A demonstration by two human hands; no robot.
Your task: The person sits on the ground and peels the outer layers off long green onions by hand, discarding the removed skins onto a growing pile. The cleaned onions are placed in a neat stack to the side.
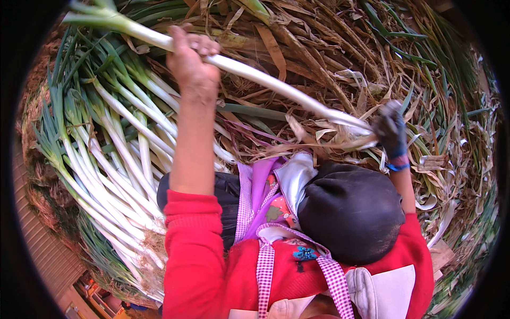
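A long scallion stalk (271, 81), white with green leaves at the upper left, runs slantwise across the view. Around its upper part my bare left hand (195, 54) is closed. At the lower right end my right hand (389, 129), in a dark glove with a blue band at the wrist, grips brownish outer leaf layers by the root end; its fingers are blurred. Peeled dry strips (318, 145) hang below the stalk there. Many white-stemmed scallions (131, 167) with roots lie piled at the left.
Dry brown leaves and husks (310, 52) cover the ground ahead and to the right. Green leaves (450, 56) lie at the upper right. My knees in black covering (354, 211) and a checked purple apron (265, 271) are below the hands. A ribbed surface (44, 235) shows at lower left.
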